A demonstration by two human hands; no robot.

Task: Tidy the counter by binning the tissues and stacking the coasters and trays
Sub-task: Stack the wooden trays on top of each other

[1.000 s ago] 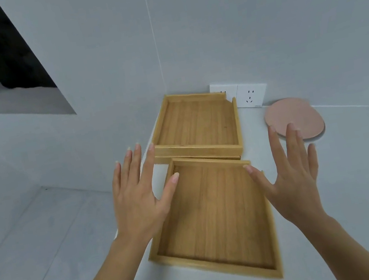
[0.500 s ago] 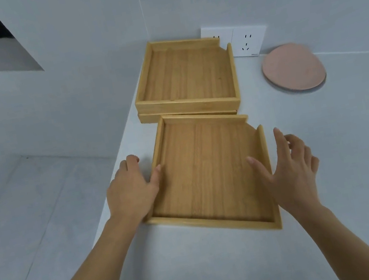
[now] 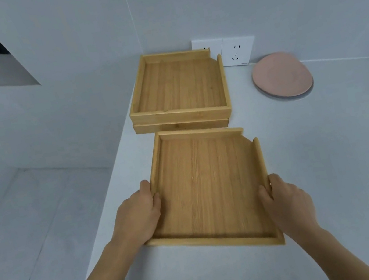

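Observation:
A square bamboo tray [image 3: 207,185] lies on the grey counter near its front left corner. My left hand [image 3: 140,214] grips the tray's left wall, thumb inside. My right hand [image 3: 285,198] grips its right wall the same way. Behind it, against the wall, two more bamboo trays [image 3: 180,91] sit stacked, the upper one slightly offset from the lower. To the right of that stack a pink round coaster [image 3: 281,74] rests on top of a grey one, whose edge shows beneath it.
The counter [image 3: 342,161] ends at a left edge beside my left hand, with tiled floor below. A white double wall socket [image 3: 234,50] sits behind the stacked trays. A dark recessed opening is in the wall at upper left.
Both hands came down from hovering open above the near tray and closed on its left and right walls. The view has tilted downward, showing more of the counter front.

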